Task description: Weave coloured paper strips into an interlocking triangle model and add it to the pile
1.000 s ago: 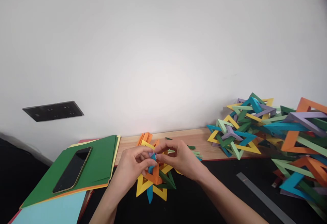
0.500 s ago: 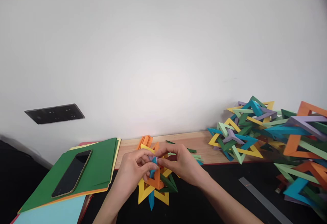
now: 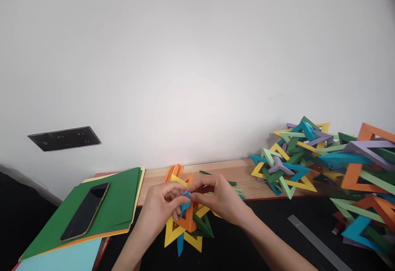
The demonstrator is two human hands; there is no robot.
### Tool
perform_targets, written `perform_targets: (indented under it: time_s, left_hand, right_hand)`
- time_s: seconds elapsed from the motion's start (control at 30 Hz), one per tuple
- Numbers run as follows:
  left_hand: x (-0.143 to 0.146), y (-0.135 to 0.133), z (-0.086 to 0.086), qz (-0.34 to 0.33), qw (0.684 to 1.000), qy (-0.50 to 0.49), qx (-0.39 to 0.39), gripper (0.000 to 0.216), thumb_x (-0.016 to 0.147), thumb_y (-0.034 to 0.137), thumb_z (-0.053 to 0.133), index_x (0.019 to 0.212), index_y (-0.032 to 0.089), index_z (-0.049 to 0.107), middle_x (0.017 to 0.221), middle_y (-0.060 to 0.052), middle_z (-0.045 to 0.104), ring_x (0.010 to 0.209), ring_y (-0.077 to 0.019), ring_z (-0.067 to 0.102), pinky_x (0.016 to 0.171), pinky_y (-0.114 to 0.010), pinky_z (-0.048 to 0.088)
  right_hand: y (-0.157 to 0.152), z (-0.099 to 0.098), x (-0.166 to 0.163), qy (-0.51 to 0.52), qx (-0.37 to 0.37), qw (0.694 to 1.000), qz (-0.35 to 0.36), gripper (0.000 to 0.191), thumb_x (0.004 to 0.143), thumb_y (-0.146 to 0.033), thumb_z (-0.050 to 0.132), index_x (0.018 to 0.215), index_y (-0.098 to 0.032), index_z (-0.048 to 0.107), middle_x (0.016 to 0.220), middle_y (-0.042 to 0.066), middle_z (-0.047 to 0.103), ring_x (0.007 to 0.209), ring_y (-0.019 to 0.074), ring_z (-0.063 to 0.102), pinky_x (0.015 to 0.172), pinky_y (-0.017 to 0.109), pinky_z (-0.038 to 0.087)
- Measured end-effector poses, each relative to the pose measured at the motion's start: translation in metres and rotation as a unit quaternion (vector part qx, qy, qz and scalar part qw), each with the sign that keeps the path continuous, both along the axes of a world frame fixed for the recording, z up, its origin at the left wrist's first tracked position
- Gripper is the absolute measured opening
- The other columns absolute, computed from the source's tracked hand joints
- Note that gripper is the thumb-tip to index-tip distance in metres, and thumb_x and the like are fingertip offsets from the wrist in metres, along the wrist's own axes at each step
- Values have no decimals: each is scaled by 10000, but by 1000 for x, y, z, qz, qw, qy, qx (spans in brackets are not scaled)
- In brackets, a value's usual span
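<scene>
Both my hands meet at the upper part of a folded-paper star made of yellow, orange, blue and dark green strips. My left hand pinches a blue piece of it between thumb and fingers. From the other side, the thumb and index finger of my right hand close on the same spot, where a bit of purple paper shows. My fingers hide the exact join. The star's lower yellow points and a blue tip hang over the black work surface.
Orange folded strips lie behind the star, with green strips to their right. Finished paper stars pile up at right, near a grey ruler. At left, a phone rests on green paper sheets.
The star has tilted slightly, its lower blue tip shifting a little left. My hands keep nearly the same pinch. The whole view has shifted slightly.
</scene>
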State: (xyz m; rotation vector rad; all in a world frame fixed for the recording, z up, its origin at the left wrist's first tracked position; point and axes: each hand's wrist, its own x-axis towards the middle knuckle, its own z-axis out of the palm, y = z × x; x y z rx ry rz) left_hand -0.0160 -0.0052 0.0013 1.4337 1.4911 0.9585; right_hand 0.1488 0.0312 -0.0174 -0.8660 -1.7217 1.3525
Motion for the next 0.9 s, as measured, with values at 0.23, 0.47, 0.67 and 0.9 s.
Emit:
perform_targets:
  time_s: [0.23, 0.47, 0.67, 0.9]
  left_hand:
    - [-1, 0, 0, 11, 1000, 5, 14, 148, 687, 266, 682, 763, 139, 689, 469, 45, 565, 356, -121, 543, 379, -225, 483]
    - [-1, -1, 0, 0, 999, 21, 26, 137, 707, 276, 683, 751, 147, 696, 489, 40, 575, 375, -118, 556, 397, -215, 483]
    - [-3, 1, -1, 7, 999, 18, 35, 121, 704, 250, 672, 759, 147, 700, 487, 43, 570, 363, -109, 543, 390, -207, 468]
    - [-4, 0, 1, -7, 999, 30, 33, 130, 706, 255, 671, 761, 149, 723, 498, 35, 581, 375, -114, 554, 407, -217, 480]
  right_hand:
    - [0, -4, -5, 1, 54, 998, -38, 135, 739, -110, 602, 765, -151, 728, 765, 41, 690, 728, 173, 646, 681, 270, 529]
    - [4, -4, 0, 5, 46, 999, 0, 146, 736, -130, 628, 788, -185, 752, 737, 28, 679, 706, 166, 643, 636, 252, 529]
    - [1, -10, -7, 13, 78, 996, -43, 126, 737, -129, 622, 749, -175, 738, 741, 36, 686, 710, 166, 638, 653, 261, 527]
    - [2, -10, -5, 9, 64, 998, -14, 126, 737, -134, 637, 759, -192, 746, 734, 29, 675, 701, 161, 637, 641, 255, 521]
